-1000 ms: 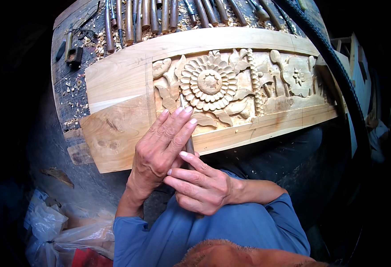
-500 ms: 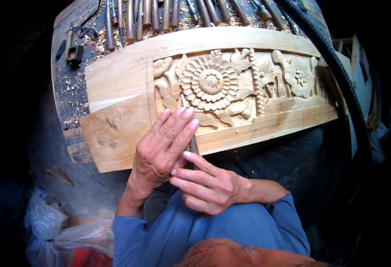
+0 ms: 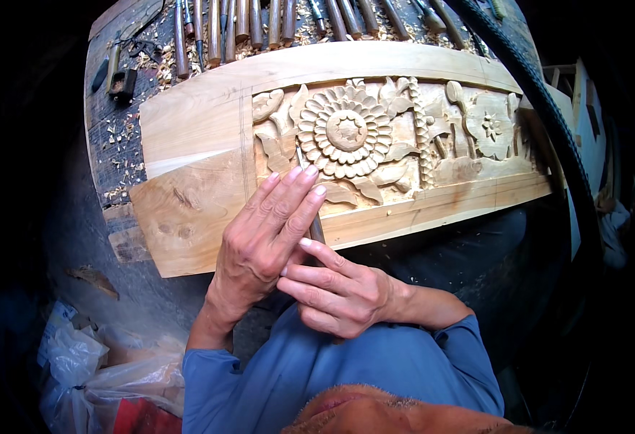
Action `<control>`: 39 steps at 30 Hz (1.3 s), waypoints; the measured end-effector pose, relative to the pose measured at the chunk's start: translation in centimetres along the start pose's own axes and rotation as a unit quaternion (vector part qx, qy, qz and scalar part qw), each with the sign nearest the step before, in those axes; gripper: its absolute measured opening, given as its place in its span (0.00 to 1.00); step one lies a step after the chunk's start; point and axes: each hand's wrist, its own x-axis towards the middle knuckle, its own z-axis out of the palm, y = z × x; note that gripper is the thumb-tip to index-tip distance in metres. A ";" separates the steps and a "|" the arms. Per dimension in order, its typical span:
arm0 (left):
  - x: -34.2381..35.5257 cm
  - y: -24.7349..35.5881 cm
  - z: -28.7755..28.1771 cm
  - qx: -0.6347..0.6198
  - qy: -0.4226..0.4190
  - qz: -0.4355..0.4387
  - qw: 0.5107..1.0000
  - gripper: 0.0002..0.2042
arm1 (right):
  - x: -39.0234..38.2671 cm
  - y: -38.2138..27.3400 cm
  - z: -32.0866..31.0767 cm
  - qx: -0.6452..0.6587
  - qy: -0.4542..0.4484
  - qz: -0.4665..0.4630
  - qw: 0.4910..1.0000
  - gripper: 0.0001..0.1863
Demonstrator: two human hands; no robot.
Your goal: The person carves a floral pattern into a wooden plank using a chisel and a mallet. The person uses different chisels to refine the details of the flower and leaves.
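A pale wooden panel (image 3: 200, 134) lies on the bench, carved in relief with leaves and a round, many-petalled flower (image 3: 345, 130). My left hand (image 3: 259, 235) lies over a wood-carving chisel, its fingers stretched close together along the tool and the fingertips near the flower's lower left edge. Just past them the thin metal blade shows, its tip down among the carving beside the petals. Below the fingers, the dark handle of the chisel (image 3: 317, 230) comes out, and my right hand (image 3: 342, 293) curls around its lower part. The right palm hides the handle's end.
Along the bench's far side lie several wooden-handled chisels (image 3: 256, 25) among wood shavings. A small dark block (image 3: 122, 85) sits at the left. One thick black cable (image 3: 541, 94) hangs across the right side. Plastic bags (image 3: 115, 369) lie on the floor, lower left.
The panel and bench sit slightly further right in the picture. Both hands keep nearly the same hold on the chisel, whose tip stays by the flower's lower left petals.
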 end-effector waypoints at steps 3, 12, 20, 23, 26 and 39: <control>-0.2 -0.3 0.3 -0.009 0.004 -0.004 1.000 0.28 | 4.7 0.6 -3.6 0.030 -0.044 0.012 0.999 0.08; -0.3 -0.1 -0.7 -0.091 0.007 -0.033 0.995 0.27 | 6.4 -0.7 -5.6 0.033 -0.152 0.033 0.987 0.12; -1.4 -0.2 0.1 -0.077 0.137 0.038 0.987 0.26 | 4.3 -2.4 -2.7 -0.121 -0.096 -0.077 0.985 0.13; -1.0 0.6 -0.2 -0.088 0.099 0.004 0.991 0.27 | 2.7 -3.0 -1.4 -0.030 -0.048 -0.018 0.998 0.10; -1.0 0.8 -0.4 -0.045 0.068 0.016 0.997 0.25 | 1.9 -2.9 -0.9 0.024 -0.007 0.008 1.000 0.09; -0.9 0.4 -0.3 -0.032 0.030 -0.001 0.999 0.24 | 2.2 -1.4 -0.7 0.078 0.015 0.049 0.996 0.07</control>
